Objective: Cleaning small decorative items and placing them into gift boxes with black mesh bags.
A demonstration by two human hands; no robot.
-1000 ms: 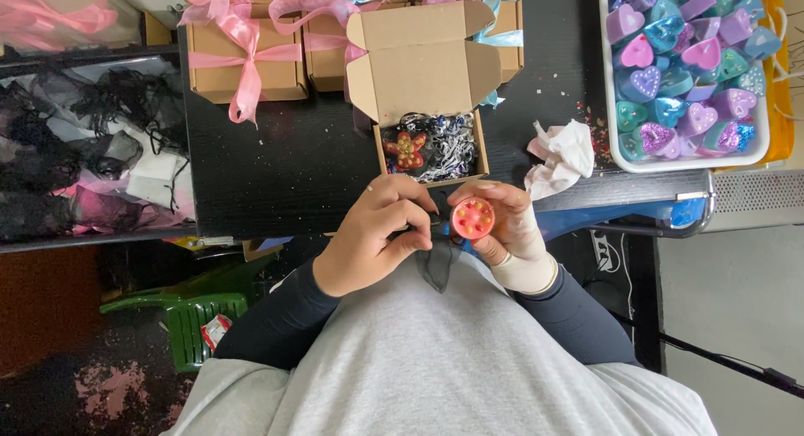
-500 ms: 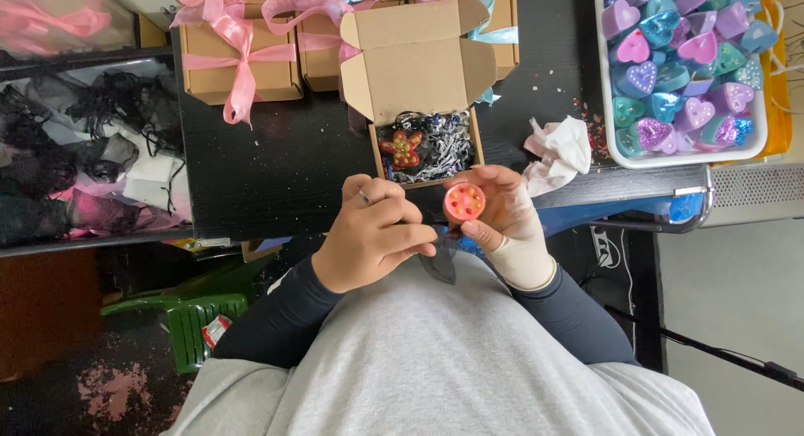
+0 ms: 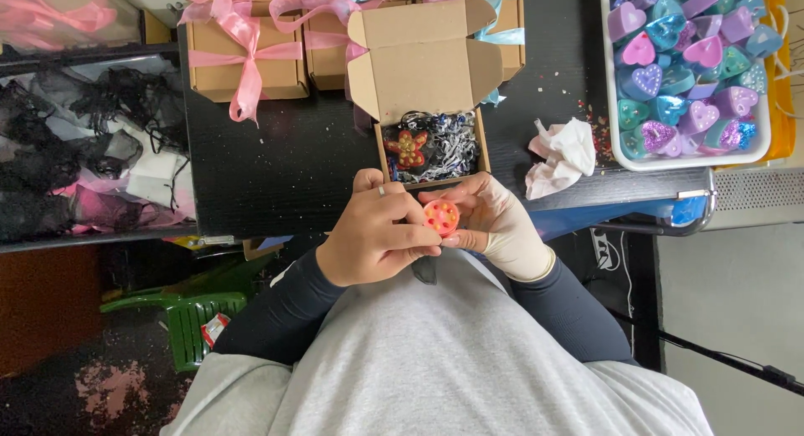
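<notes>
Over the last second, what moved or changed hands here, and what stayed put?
Little changed. Both hands with the small round orange piece shifted slightly up towards the open cardboard box. The left hand and gloved right hand kept hold of it together; nothing was let go. The box, the ribboned boxes, the crumpled tissue and the tray of hearts stayed put.

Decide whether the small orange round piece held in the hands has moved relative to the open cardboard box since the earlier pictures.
Yes. The orange round piece has come up closer to the near edge of the open cardboard box, held between left hand and gloved right hand.
</notes>
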